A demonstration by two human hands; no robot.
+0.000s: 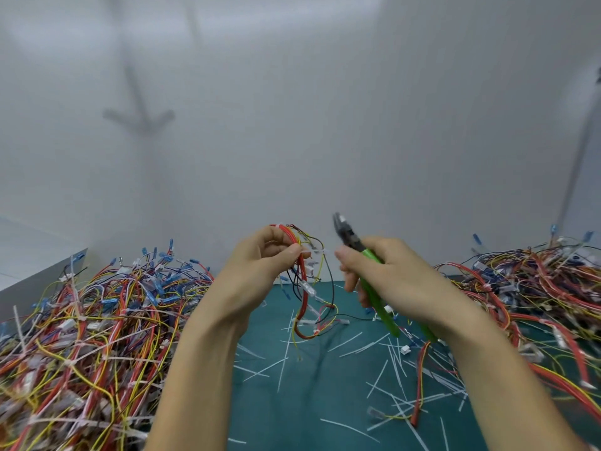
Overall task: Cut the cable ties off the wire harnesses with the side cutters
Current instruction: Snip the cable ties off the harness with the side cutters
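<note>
The left hand [260, 258] is raised over the teal mat [309, 402], its thumb and fingertips [296, 250] pinching a wire harness [304, 281] of red, yellow and black wires. The harness loops up behind those fingers and hangs down below them towards the mat. A white cable tie [317, 252] sticks out sideways from the pinch, pointing at the right hand [387, 271]. That hand's fingers are curled round the green handles of the side cutters [348, 236], whose dark head points up above its knuckles, clear of the tie. The right thumb tip lies just beside the tie's free end; whether they touch cannot be told. Beneath both hands, white tie offcuts [364, 346] litter the mat. Beyond the left wrist lies a left heap of harnesses [81, 320], and beyond the right wrist a right heap [536, 288].
</note>
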